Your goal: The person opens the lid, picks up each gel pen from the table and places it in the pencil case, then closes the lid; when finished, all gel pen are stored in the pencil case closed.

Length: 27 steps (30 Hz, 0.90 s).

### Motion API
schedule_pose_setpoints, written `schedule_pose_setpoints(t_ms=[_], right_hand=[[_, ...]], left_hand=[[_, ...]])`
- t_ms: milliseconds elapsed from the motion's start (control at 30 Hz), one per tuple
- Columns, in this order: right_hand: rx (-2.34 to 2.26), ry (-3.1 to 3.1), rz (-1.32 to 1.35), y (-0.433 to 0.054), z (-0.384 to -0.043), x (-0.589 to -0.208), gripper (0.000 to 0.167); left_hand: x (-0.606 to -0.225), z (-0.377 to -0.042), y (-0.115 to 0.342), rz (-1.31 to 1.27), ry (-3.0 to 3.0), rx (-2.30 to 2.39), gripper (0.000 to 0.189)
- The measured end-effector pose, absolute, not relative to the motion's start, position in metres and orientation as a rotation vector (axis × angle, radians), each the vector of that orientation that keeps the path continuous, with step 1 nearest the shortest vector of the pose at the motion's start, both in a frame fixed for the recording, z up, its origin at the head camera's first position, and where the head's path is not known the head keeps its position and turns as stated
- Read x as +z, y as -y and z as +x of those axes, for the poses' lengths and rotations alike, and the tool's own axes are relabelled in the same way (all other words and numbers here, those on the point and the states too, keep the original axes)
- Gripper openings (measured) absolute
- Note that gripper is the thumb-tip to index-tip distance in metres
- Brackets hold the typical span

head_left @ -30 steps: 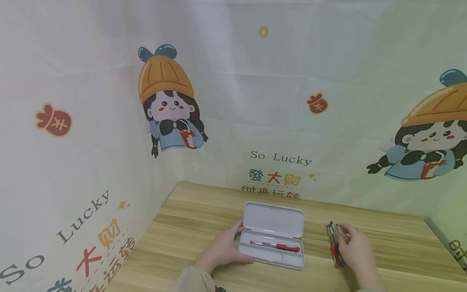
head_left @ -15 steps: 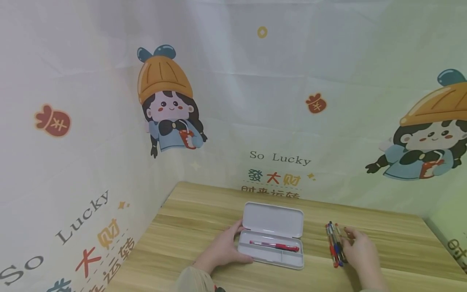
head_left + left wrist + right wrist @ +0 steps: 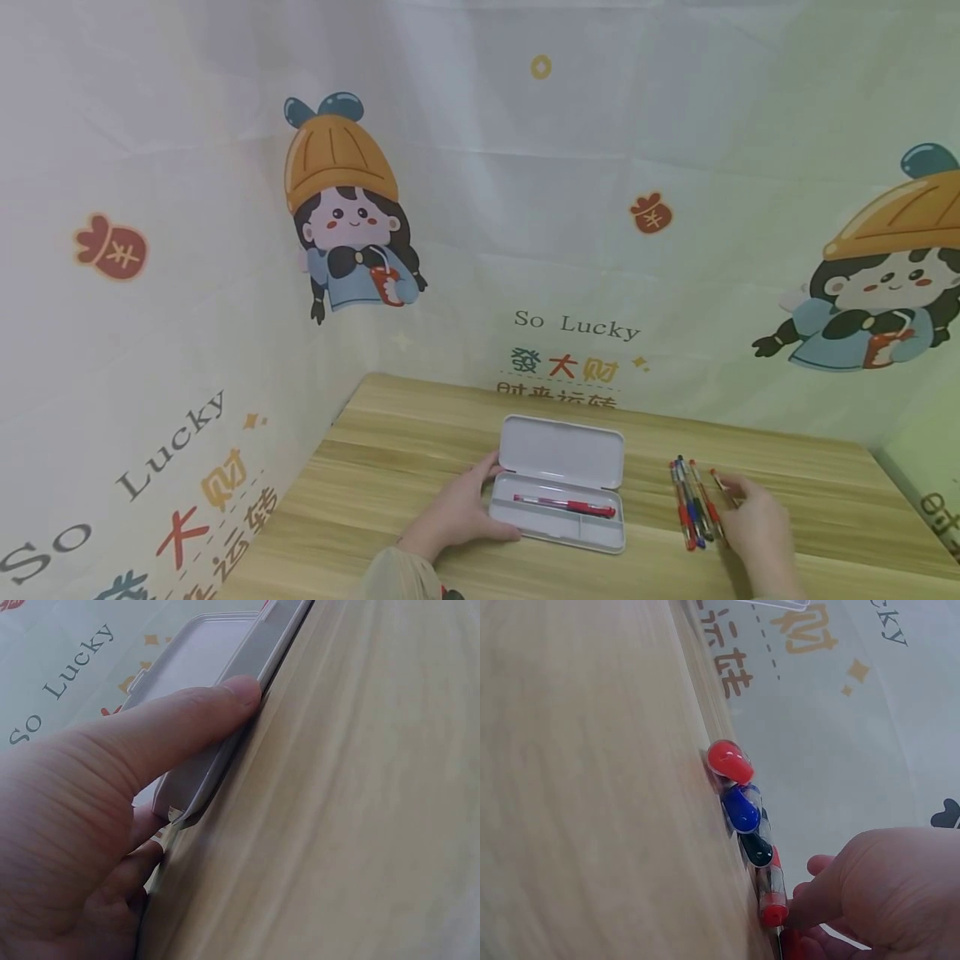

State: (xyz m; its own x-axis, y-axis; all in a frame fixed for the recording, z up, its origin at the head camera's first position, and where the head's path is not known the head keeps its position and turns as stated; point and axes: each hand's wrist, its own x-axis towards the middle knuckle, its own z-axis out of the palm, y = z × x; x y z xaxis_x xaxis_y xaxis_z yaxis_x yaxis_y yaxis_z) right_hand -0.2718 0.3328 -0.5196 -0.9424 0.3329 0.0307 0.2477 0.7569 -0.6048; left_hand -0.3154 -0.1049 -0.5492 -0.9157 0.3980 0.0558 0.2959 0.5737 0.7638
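Pens (image 3: 694,510) share the table (image 3: 420,433) with an open case (image 3: 562,452)

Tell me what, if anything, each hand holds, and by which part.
Left hand: the light-grey oblong pencil case, by its left end. Right hand: at a slim red-tipped pen; whether gripped cannot be told.

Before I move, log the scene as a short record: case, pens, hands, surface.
case: open, lid on its far side
cased pen: red
left hand: grips the case's left end
right hand: at the rightmost pen, partly covering it; grip unclear
other loose pens: outer red pen, blue pen, black pen, inner red pen; right of the case
surface: wooden table
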Motion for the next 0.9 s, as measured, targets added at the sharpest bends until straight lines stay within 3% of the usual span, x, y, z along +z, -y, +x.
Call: schedule_pose_setpoints(t_ms=[500,900], right_hand=[[0.898,2.805,-0.512,-0.333,-0.274,-0.518,0.056],[0.828,2.773,-0.293,-0.304,-0.276,-0.494,0.043]], left_hand=[[-0.551,-0.316,0.106,0.578,-2.677,1.257,0.133],[-0.551,-0.317,0.105,0.586,-2.676,1.260,0.132]])
